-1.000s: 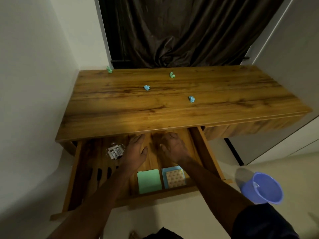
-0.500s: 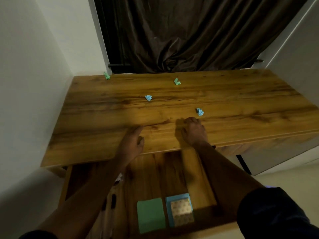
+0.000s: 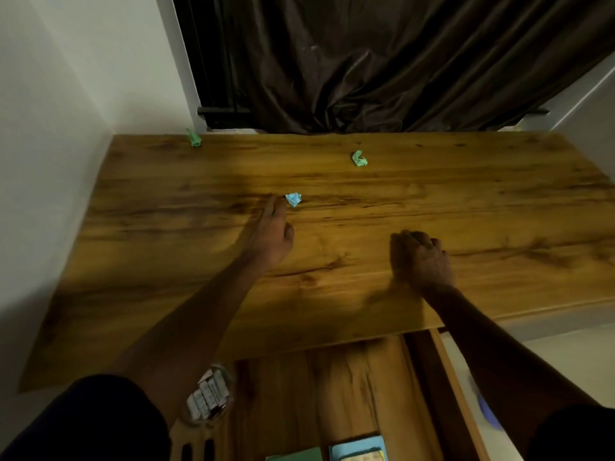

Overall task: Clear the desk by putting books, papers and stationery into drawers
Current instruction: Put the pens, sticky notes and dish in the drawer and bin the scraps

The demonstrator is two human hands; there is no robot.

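Three crumpled paper balls show on the wooden desk (image 3: 482,207): a blue one (image 3: 293,199) mid-desk, a green one (image 3: 359,158) behind it, and another green one (image 3: 193,138) at the back left edge. My left hand (image 3: 271,229) lies flat and open, its fingertips just left of the blue ball, almost touching it. My right hand (image 3: 421,257) is curled into a fist on the desk, where a second blue ball lay; that ball is hidden under the fingers. The open drawer (image 3: 349,387) sits below the desk's front edge.
Inside the drawer are a glass jar of small white items (image 3: 208,397), a green pad (image 3: 294,455) and a blue pad (image 3: 357,451). A white wall borders the desk on the left. A dark curtain (image 3: 382,61) hangs behind. A purple bucket (image 3: 489,417) peeks out on the right.
Both hands rose from the drawer onto the desk top. My left hand reached forward to the blue ball. My right hand closed over the spot of the nearer blue ball.
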